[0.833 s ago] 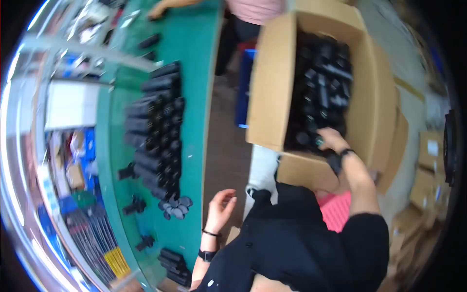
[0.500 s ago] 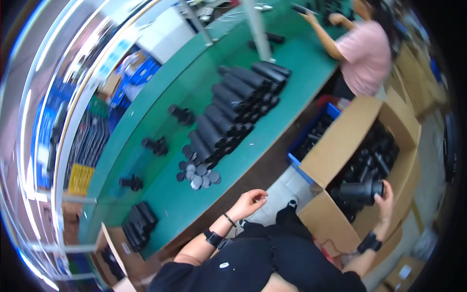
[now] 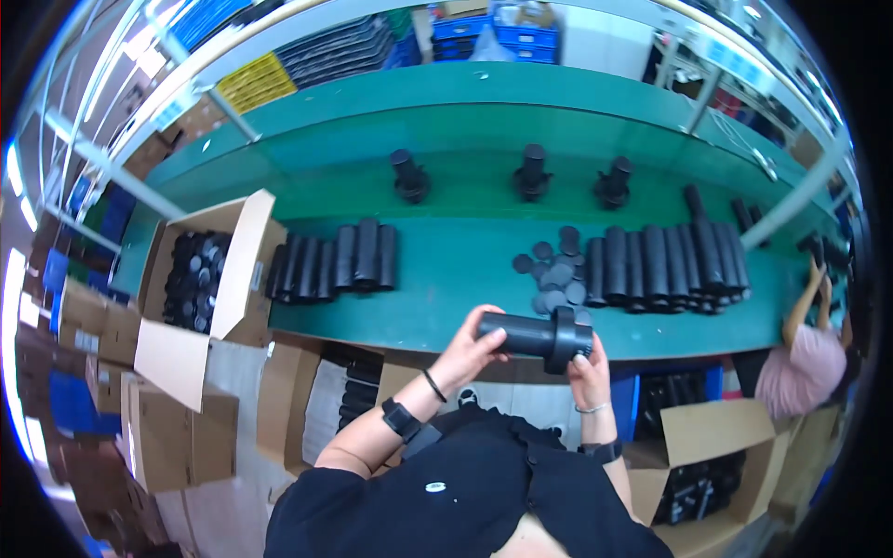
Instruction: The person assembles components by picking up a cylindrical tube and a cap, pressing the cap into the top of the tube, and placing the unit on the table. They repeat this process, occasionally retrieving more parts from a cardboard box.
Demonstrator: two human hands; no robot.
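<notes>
Black tube [image 3: 532,336], 1, both hands' fingers [image 3: 484,333] grasping it, 3 upright parts [image 3: 532,172] behind.

Open brown carton [image 3: 223,270] at left end of green bench [image 3: 446,270], flap up, full of black round parts. Plain brown cartons [image 3: 177,418] stacked on floor below it, more under bench front edge approx mid [image 3: 288,400]. Open carton [image 3: 716,446] w/ black parts at lower right, beside blue crate [image 3: 651,391]. Yellow label sheet [image 3: 256,82] behind bench's far edge, upper left, next to dark stacked trays. Blue bins [image 3: 507,23] top centre. No screens visible.
</notes>
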